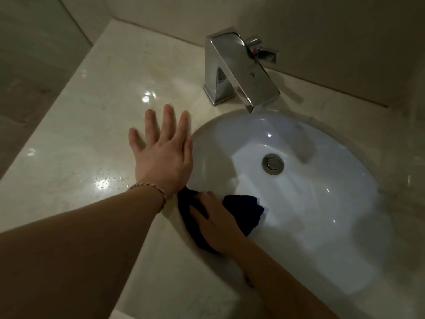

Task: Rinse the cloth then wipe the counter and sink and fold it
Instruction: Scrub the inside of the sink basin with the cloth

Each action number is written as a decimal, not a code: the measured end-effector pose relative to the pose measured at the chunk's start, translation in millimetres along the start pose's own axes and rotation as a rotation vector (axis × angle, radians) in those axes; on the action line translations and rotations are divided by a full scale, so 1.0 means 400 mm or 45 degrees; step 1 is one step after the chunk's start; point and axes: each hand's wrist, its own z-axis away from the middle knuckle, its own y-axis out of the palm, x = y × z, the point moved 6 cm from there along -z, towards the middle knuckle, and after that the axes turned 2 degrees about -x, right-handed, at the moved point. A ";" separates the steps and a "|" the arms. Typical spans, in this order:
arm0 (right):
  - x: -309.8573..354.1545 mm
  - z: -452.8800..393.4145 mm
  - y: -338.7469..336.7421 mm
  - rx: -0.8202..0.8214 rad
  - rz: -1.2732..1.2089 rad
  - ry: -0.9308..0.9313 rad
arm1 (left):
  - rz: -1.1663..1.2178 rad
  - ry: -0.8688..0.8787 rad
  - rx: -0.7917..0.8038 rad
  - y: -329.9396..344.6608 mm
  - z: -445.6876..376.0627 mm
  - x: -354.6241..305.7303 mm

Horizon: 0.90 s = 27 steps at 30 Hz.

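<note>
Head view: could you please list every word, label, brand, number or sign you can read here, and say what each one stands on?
There is no readable text.
Faucet: a small dark mark on the spout and a red spot by the handle, both too small and blurred to read.
Cloth, sink, counter, drain: no lettering shows.
Bracelet on the left wrist: plain cord, no writing.
</note>
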 end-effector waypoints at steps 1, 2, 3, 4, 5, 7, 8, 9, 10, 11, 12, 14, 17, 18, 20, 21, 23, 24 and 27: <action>-0.006 -0.010 0.002 -0.026 -0.017 0.013 | -0.002 0.003 0.002 0.000 -0.001 -0.001; -0.010 -0.023 0.004 -0.065 -0.049 0.029 | -0.005 0.003 0.003 0.001 -0.001 -0.001; -0.007 -0.040 0.004 -0.114 -0.100 0.045 | -0.009 0.000 0.004 0.000 0.001 -0.001; 0.001 -0.061 0.001 -0.172 -0.155 0.061 | -0.010 -0.004 0.005 -0.001 0.003 0.002; 0.010 -0.082 -0.003 -0.216 -0.209 0.094 | -0.007 -0.003 0.008 -0.002 0.004 0.001; 0.026 -0.116 -0.016 -0.294 -0.303 0.152 | 0.004 0.008 0.016 -0.004 0.004 -0.001; 0.031 -0.125 -0.019 -0.315 -0.327 0.166 | 0.008 0.015 0.017 -0.003 0.003 -0.003; 0.039 -0.121 -0.019 -0.309 -0.365 0.172 | 0.012 0.016 0.015 -0.003 0.003 -0.002; 0.037 -0.114 -0.010 -0.281 -0.388 0.176 | 0.017 0.015 0.012 -0.003 0.003 0.000; 0.037 -0.094 -0.006 -0.241 -0.389 0.160 | 0.020 0.013 0.008 0.000 0.002 -0.002; 0.034 -0.069 -0.002 -0.181 -0.349 0.147 | 0.015 0.013 0.009 0.002 0.001 -0.004; 0.030 -0.014 0.009 -0.003 -0.237 0.148 | -0.004 0.015 0.010 0.003 0.001 -0.002; 0.012 0.066 -0.003 0.218 -0.139 0.170 | -0.017 0.025 0.000 0.003 0.005 -0.002; 0.001 0.087 -0.013 0.277 -0.111 0.182 | -0.018 0.027 0.002 0.004 0.003 0.000; -0.020 0.136 -0.040 0.372 -0.019 0.209 | -0.020 0.028 0.003 0.003 0.003 0.000; -0.031 0.158 -0.054 0.398 0.048 0.224 | -0.024 0.026 0.001 0.002 0.004 -0.001; -0.053 0.174 -0.080 0.359 0.189 0.204 | -0.025 0.027 -0.003 -0.001 0.005 0.000; -0.067 0.177 -0.093 0.317 0.246 0.170 | -0.021 0.032 -0.006 -0.001 0.008 -0.004; -0.140 0.183 -0.114 0.304 0.312 0.185 | -0.005 0.034 -0.022 0.005 0.012 -0.006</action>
